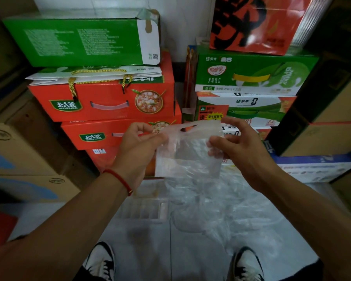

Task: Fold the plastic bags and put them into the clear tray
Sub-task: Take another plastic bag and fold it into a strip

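left hand (137, 144) pinches plastic bag (187, 157) | right hand (236, 146) pinches opposite edge

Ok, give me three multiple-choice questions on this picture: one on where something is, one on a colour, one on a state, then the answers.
1. Where is the clear tray?
A. on the floor, beside the bag pile
B. on the orange boxes
C. in the left hand

2. What colour is the wrist cord?
A. blue
B. red
C. yellow

3. How is the plastic bag held?
A. left hand only
B. lying on the floor
C. between both hands

Answers: 1 A, it sits left of the loose bags. 2 B, red on the left wrist. 3 C, left hand and right hand pinch its sides.
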Motion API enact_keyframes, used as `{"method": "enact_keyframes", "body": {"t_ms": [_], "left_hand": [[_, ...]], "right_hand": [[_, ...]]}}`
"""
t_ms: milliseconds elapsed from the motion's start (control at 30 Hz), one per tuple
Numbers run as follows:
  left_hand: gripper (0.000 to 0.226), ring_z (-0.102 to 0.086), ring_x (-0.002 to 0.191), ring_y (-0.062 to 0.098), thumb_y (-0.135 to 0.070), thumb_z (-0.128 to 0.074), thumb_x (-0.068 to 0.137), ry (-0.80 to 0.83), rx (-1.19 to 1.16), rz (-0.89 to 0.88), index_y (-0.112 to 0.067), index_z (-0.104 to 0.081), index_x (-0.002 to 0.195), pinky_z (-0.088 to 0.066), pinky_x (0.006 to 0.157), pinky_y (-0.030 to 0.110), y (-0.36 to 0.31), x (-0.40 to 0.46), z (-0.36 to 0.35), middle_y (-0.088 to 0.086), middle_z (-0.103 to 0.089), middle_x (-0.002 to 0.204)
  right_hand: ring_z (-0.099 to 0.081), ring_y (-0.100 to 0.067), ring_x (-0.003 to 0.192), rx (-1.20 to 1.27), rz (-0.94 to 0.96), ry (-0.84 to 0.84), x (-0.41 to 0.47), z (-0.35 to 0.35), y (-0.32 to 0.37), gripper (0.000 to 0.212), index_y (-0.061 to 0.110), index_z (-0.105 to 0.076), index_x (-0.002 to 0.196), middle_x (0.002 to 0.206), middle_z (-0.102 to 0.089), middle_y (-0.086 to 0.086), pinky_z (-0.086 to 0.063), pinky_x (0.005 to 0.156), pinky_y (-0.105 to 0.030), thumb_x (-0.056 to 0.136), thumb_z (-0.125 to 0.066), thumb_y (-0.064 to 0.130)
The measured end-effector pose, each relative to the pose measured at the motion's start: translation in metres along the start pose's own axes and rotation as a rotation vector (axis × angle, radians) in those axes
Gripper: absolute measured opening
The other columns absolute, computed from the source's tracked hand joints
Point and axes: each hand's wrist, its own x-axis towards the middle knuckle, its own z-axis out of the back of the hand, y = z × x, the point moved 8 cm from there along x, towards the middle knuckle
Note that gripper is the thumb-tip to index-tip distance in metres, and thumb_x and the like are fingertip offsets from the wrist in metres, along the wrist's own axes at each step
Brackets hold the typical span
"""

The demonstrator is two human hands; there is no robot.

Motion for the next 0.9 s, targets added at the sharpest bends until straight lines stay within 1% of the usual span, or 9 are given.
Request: {"method": "enact_keyframes", "body": {"t_ms": [100,200,267,367,467,600,667,767,900], "left_hand": [[0.033,-0.072,0.095,0.035,-0.005,-0.075,0.089,0.119,0.088,-0.091,-0.023,-0.061,0.112,-0.057,0.091,0.051,-0.010,-0.002,-0.007,0.018,-0.076,0.097],[0.026,-0.069,0.101,0.041,-0.005,-0.075,0.088,0.191,0.198,-0.172,-0.022,-0.073,0.108,-0.057,0.094,0.055,-0.020,-0.006,-0.011,0.020,-0.075,0.100],[0.028,-0.068,0.101,0.037,-0.003,-0.077,0.086,0.221,0.279,-0.208,-0.021,-0.075,0.107,-0.058,0.092,0.048,-0.023,-0.009,-0.012,0.013,-0.075,0.103],[0.030,-0.070,0.099,0.023,-0.003,-0.078,0.085,0.215,0.412,-0.273,-0.021,-0.076,0.108,-0.060,0.090,0.036,-0.027,-0.010,-0.010,-0.004,-0.076,0.104],[0.026,-0.069,0.092,0.012,-0.011,-0.080,0.085,0.162,0.526,-0.348,-0.024,-0.077,0.107,-0.059,0.087,0.028,-0.030,-0.010,-0.008,-0.009,-0.076,0.099],[0.020,-0.066,0.080,0.007,-0.014,-0.080,0.084,0.098,0.586,-0.420,-0.027,-0.080,0.099,-0.056,0.075,0.019,-0.034,-0.011,-0.007,-0.011,-0.075,0.088],[0.022,-0.066,0.076,0.002,-0.010,-0.079,0.084,0.094,0.578,-0.447,-0.030,-0.079,0.093,-0.054,0.072,0.016,-0.036,-0.012,-0.007,-0.015,-0.075,0.085],[0.018,-0.066,0.078,0.007,-0.011,-0.079,0.084,0.122,0.614,-0.460,-0.028,-0.080,0.089,-0.057,0.074,0.024,-0.035,-0.010,-0.009,-0.012,-0.074,0.087],[0.017,-0.062,0.094,0.006,-0.017,-0.080,0.084,0.176,0.694,-0.434,-0.033,-0.074,0.081,-0.051,0.082,0.025,-0.032,-0.005,-0.009,-0.008,-0.065,0.100]], "right_hand": [[-0.078,-0.028,0.086,-0.007,0.037,0.007,0.000,0.004,0.003,0.063,0.027,-0.044,0.149,0.094,-0.079,-0.010,-0.060,0.093,-0.052,0.095,-0.073,0.013],[-0.078,-0.031,0.085,0.020,0.064,0.011,0.000,0.006,0.006,0.048,0.026,-0.054,0.139,0.092,-0.079,-0.011,-0.060,0.093,-0.053,0.096,-0.072,0.014],[-0.077,-0.032,0.085,0.032,0.063,0.035,0.001,0.008,0.006,0.035,0.023,-0.062,0.130,0.093,-0.079,-0.011,-0.060,0.094,-0.054,0.097,-0.071,0.016],[-0.076,-0.027,0.087,-0.053,0.070,0.110,0.001,0.009,0.006,0.026,0.021,-0.071,0.118,0.092,-0.079,-0.008,-0.061,0.093,-0.048,0.093,-0.074,0.011],[-0.076,-0.022,0.090,-0.148,0.086,0.121,0.002,0.012,0.005,0.022,0.019,-0.078,0.107,0.093,-0.076,-0.008,-0.063,0.090,-0.037,0.088,-0.079,0.008],[-0.074,-0.029,0.095,-0.214,0.132,0.084,0.005,0.016,0.006,0.015,0.022,-0.079,0.099,0.098,-0.076,-0.014,-0.063,0.089,-0.040,0.086,-0.081,0.013],[-0.074,-0.024,0.091,-0.309,0.194,0.083,0.005,0.015,0.010,0.012,0.026,-0.079,0.096,0.093,-0.077,-0.006,-0.064,0.086,-0.038,0.087,-0.081,0.018],[-0.072,-0.013,0.082,-0.411,0.280,0.068,0.005,0.015,0.014,0.010,0.034,-0.077,0.088,0.086,-0.077,0.008,-0.063,0.081,-0.035,0.089,-0.079,0.025],[-0.068,-0.010,0.086,-0.543,0.350,0.046,0.007,0.019,0.018,0.006,0.033,-0.076,0.083,0.094,-0.070,0.009,-0.059,0.079,-0.030,0.089,-0.078,0.035]]}}
